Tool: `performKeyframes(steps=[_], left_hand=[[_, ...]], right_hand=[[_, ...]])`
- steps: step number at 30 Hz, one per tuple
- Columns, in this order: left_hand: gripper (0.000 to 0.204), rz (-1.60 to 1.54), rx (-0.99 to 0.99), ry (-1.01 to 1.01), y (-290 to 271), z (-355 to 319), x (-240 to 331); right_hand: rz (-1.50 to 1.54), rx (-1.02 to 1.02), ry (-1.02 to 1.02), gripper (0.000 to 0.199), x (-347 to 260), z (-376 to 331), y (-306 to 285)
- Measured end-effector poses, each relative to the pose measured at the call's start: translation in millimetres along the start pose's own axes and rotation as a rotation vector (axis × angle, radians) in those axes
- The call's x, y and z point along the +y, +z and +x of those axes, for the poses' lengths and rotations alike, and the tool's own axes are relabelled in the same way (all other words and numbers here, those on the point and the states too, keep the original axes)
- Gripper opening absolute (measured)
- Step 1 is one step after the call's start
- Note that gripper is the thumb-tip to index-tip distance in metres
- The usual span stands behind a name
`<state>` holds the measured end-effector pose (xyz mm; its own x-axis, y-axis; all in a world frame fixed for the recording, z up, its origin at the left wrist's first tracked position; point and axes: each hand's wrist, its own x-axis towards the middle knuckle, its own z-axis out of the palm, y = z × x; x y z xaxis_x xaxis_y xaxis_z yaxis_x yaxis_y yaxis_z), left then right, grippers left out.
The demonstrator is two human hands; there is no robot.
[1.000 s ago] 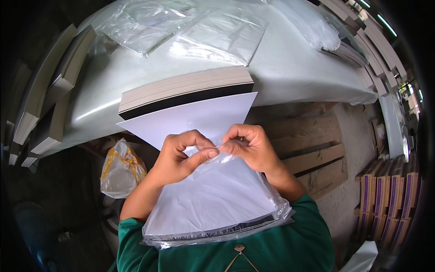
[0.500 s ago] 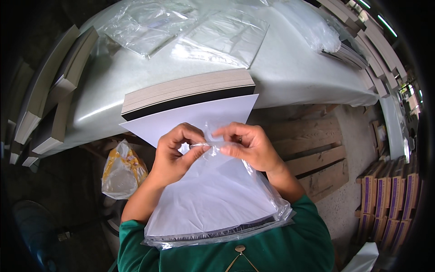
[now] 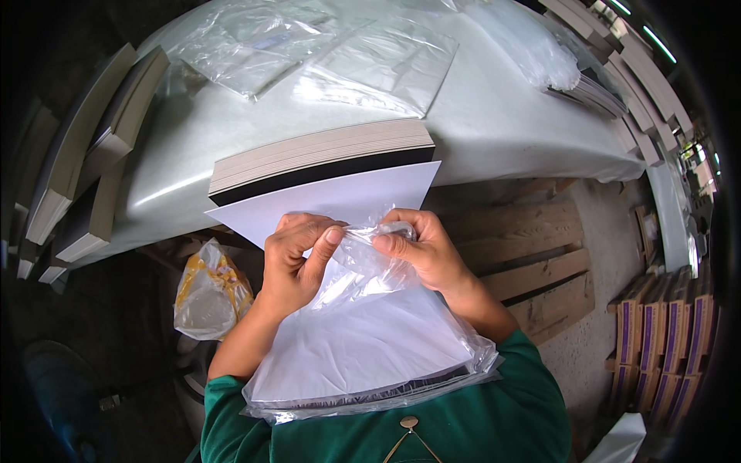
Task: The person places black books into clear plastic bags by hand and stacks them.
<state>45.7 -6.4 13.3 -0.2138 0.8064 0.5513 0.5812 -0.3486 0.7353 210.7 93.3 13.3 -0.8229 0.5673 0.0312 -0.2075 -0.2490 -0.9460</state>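
A clear plastic bag (image 3: 363, 266) encloses white sheets (image 3: 363, 347) with a dark layer showing at their near edge; the bundle rests against my front. Both hands hold the bag's gathered far end. My left hand (image 3: 297, 255) pinches it between thumb and fingers. Closed on the same bunched film, my right hand (image 3: 417, 251) sits close beside the left. Just beyond them, a stack of white and black boards (image 3: 324, 158) stands on the table edge, with a white board (image 3: 340, 193) on its near side.
The table (image 3: 494, 147) has a pale plastic cover. On it lie flat clear bags (image 3: 378, 65) and another pile of film (image 3: 525, 46). Board stacks (image 3: 81, 154) stand at left. A wooden pallet (image 3: 532, 262), stacked cartons (image 3: 656, 332) and a bag with yellow tape (image 3: 208, 293) are lower down.
My hands have drawn more of the clear film up into a bunch between them. The right fingers, blurred and loose before, now close on it.
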Motion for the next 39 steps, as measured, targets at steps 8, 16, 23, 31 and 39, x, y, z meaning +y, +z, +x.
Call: performKeyframes(steps=[8, 16, 23, 31, 39], left_hand=[[0.018, -0.281, -0.046, -0.234, -1, -1, 3], [0.021, -0.212, -0.139, -0.049, -2, 7, 16], [0.008, -0.131, -0.100, 0.008, 0, 2, 8], [0.009, 0.009, -0.068, 0.056, -2, 3, 11], [0.007, 0.067, -0.071, 0.082, 1, 2, 8]], right_hand=[[0.257, 0.039, -0.168, 0.018, 3, 0, -7], [-0.255, 0.050, -0.263, 0.011, -5, -4, 4], [-0.145, -0.033, -0.349, 0.027, 5, 3, 4], [0.501, -0.109, -0.075, 0.013, 8, 0, 0], [0.253, 0.003, -0.152, 0.012, 16, 0, 1]])
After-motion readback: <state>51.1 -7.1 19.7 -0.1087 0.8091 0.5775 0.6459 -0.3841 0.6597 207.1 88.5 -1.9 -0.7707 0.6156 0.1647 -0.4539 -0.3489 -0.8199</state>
